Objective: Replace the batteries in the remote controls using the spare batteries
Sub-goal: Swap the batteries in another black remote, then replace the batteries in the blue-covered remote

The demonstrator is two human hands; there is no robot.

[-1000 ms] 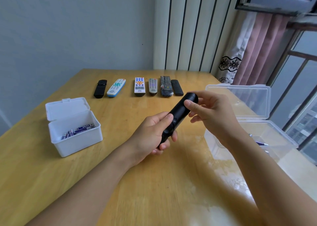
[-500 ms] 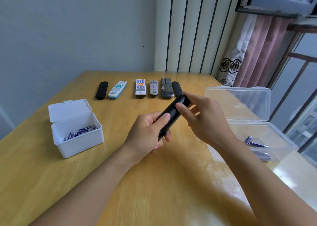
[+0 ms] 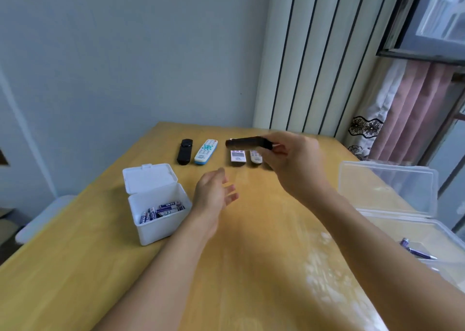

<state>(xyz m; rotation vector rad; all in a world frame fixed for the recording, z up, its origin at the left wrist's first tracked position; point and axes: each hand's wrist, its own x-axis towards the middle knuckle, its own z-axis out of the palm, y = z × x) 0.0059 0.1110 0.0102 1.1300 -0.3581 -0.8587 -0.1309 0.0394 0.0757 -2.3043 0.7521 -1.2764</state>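
Observation:
My right hand [image 3: 293, 166] grips a black remote [image 3: 247, 142] by its right end and holds it level above the row of remotes at the far side of the wooden table [image 3: 226, 267]. My left hand [image 3: 214, 194] hovers open over the table, fingers relaxed, holding nothing. In the row lie a black remote [image 3: 185, 151], a white and blue remote [image 3: 205, 151], a white remote [image 3: 237, 156] and a grey remote [image 3: 256, 156], the last two partly hidden by the held one. A white box [image 3: 157, 220] with its lid up holds several batteries [image 3: 162, 211].
A clear plastic box [image 3: 402, 220] with its lid raised stands at the right edge; a purple battery [image 3: 416, 251] lies inside. Behind the table are a grey wall, a striped panel and a curtain by the window.
My left hand has let go of the black remote and dropped toward the white box. My right hand carried the remote forward to above the row and turned it level. The view tilted up.

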